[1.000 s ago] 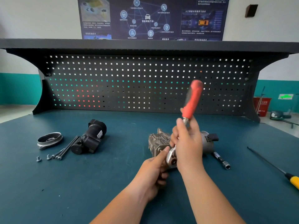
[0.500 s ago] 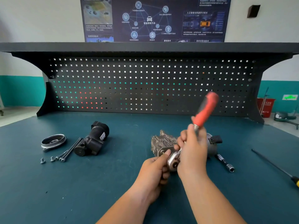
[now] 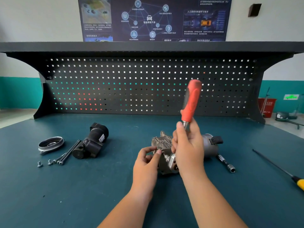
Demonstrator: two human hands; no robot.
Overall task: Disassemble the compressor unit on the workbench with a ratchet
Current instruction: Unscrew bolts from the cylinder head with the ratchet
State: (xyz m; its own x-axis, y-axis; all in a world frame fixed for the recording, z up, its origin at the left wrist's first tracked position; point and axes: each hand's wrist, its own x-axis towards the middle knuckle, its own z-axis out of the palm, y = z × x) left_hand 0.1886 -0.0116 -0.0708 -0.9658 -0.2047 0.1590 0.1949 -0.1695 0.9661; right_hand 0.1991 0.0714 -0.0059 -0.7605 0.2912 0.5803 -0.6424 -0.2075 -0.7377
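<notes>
Two hands work at the compressor unit, a grey metal body that lies on its side on the teal table, between and partly behind both hands. Its ribbed cast end shows just beyond the left hand, and its rounded end with a black connector sticks out past the right side of the right hand.

The ratchet stands nearly upright. Its red handle rises above the right hand and leans slightly right, and its chrome head sits low at the near end of the unit, just left of that hand's heel. The right hand is clenched round the ratchet's metal shank just below the red grip. The left hand is curled, its index fingertip touching the unit beside the ratchet's drive; whether it pinches anything there cannot be told.

Just right of the right hand an extension bar with a socket lies on the table. Well farther right is a screwdriver with a yellow handle.

Well left of the left hand lies a black cylindrical part. Just beside it, farther left, are long bolts, then two short bolts and a round metal pulley.

Beyond both hands a black pegboard backs the table, with a dark wall poster above it.
</notes>
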